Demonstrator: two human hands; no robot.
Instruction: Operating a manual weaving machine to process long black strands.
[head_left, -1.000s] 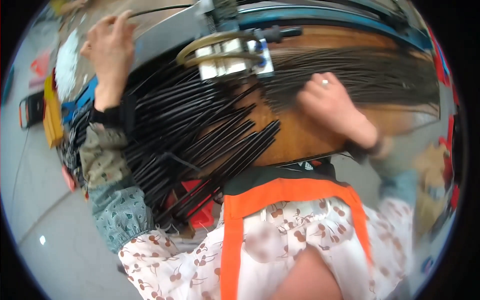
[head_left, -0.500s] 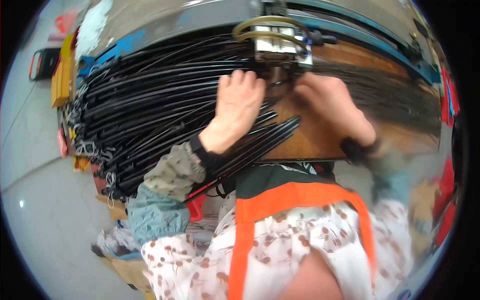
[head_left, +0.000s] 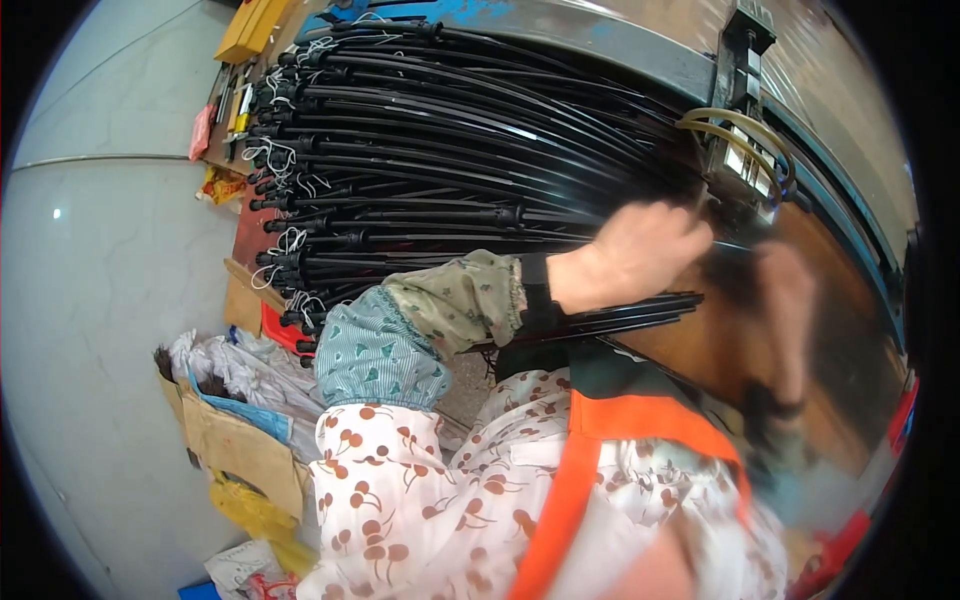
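Note:
Long, thin black rods lie side by side in a broad heap, with knobbed ends and white cord loops at the left. My left hand is closed at the right-hand ends of these rods, just below a small metal machine head with yellowish tubes. What its fingers grip is hidden. To the right, my right hand hangs over the brown tabletop, smeared by motion, so its fingers cannot be read. A few loose rod ends stick out below my left wrist.
A blue-grey rail runs along the far right side of the table. At the left stand a yellow box and a cardboard carton with plastic bags. A red thing shows under the table edge.
The view has swung left, so the table and machine head sit farther right. My left hand has gone from lying across the rods to a closed grip near the machine head. My right hand is moving.

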